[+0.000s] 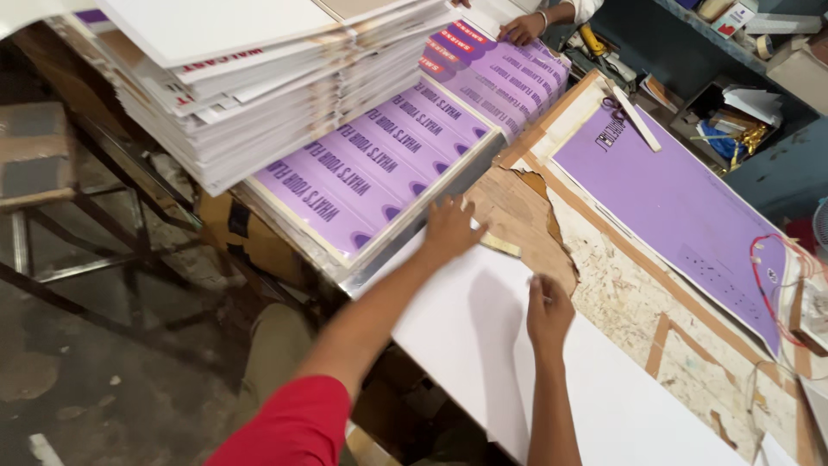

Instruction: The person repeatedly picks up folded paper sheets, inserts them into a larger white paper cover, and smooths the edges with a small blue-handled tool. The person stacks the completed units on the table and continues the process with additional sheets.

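Near me on the bench, I am pressing both palms flat, fingers spread, on the white sheet (483, 345), left hand (450, 226) at its far edge beside the purple stack (362, 181), right hand (547, 312) steadying it against sliding.

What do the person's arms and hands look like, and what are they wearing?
Both arms are bare from the upper arm down. The left arm comes out of a short red sleeve. The left hand and right hand wear no gloves, and no rings or watch can be seen. The fingers are bare too.
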